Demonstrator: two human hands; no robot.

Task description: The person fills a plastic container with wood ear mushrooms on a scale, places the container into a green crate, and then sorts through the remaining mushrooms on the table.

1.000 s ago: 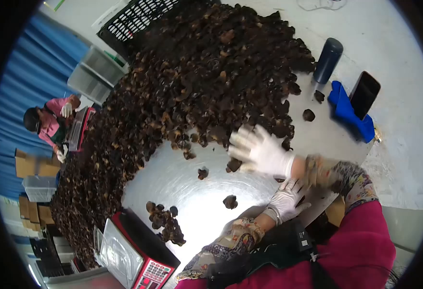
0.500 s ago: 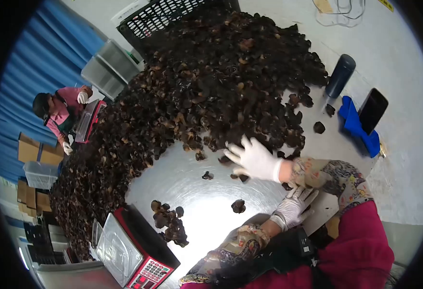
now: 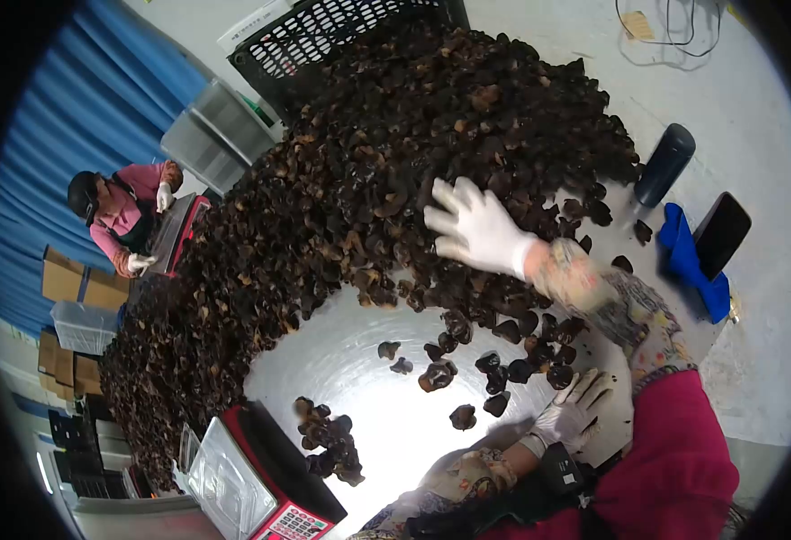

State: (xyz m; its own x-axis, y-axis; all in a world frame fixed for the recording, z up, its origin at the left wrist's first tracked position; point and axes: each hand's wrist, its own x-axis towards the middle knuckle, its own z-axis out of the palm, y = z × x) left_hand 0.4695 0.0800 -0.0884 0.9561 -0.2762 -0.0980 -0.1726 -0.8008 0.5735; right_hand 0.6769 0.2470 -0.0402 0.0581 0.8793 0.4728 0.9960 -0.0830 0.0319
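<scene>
A large heap of dark brown, curled pieces that look like wood ear mushrooms (image 3: pixel 359 171) covers much of the metal table (image 3: pixel 314 342). My right hand (image 3: pixel 476 225), in a white glove, lies over the heap with its fingers spread, palm down. At the table's near edge is my left hand (image 3: pixel 575 416), also gloved, its fingers stretched out beside several loose mushrooms (image 3: pixel 526 355). It grips nothing that I can see. A small separate cluster of mushrooms (image 3: pixel 330 441) lies near the red scale (image 3: pixel 278 468).
A black crate (image 3: pixel 323 36) stands behind the heap. To the right are a dark bottle (image 3: pixel 665 165), a blue cloth (image 3: pixel 691 265) and a phone (image 3: pixel 722 234). A co-worker (image 3: pixel 125 216) in gloves is at another scale (image 3: pixel 179 234), near grey bins (image 3: pixel 215 135).
My right hand has moved up and farther onto the heap. More loose mushrooms now lie between the heap and my left hand, which stays near the table's edge.
</scene>
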